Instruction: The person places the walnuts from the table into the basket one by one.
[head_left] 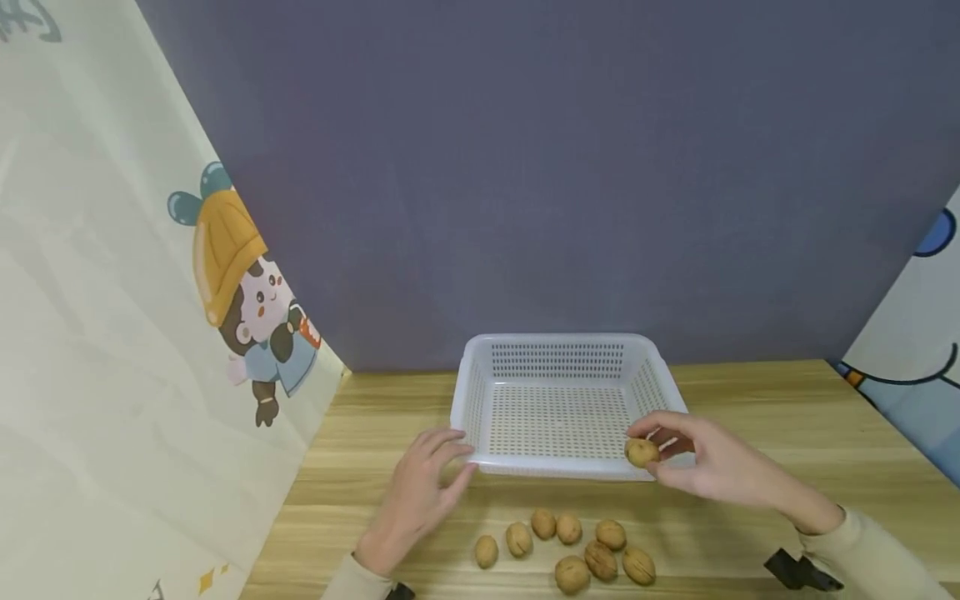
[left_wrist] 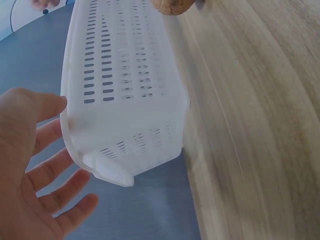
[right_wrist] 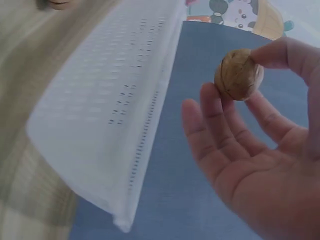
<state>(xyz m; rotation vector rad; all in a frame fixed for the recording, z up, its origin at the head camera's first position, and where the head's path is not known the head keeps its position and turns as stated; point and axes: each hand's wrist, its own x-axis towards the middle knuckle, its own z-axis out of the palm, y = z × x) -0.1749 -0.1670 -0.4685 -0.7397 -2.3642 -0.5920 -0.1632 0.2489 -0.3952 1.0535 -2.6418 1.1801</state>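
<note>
A white plastic basket (head_left: 558, 465) with slotted walls stands on the wooden table. My left hand (head_left: 417, 492) is at its front left corner, thumb outside the rim and fingertips reaching over it; in the left wrist view the basket rim (left_wrist: 66, 115) passes between thumb and index finger. Between thumb and fingertips my right hand (head_left: 708, 460) pinches a walnut (head_left: 642, 452), beside the basket's front right corner. The right wrist view shows this walnut (right_wrist: 240, 75) raised apart from the basket wall. In the head view, no walnuts show inside the basket.
Several loose walnuts (head_left: 601, 560) lie on the table in front of the basket. A dark panel (head_left: 555, 183) rises behind it. Light walls with cartoon prints (head_left: 258, 308) flank the wooden tabletop (head_left: 765, 400).
</note>
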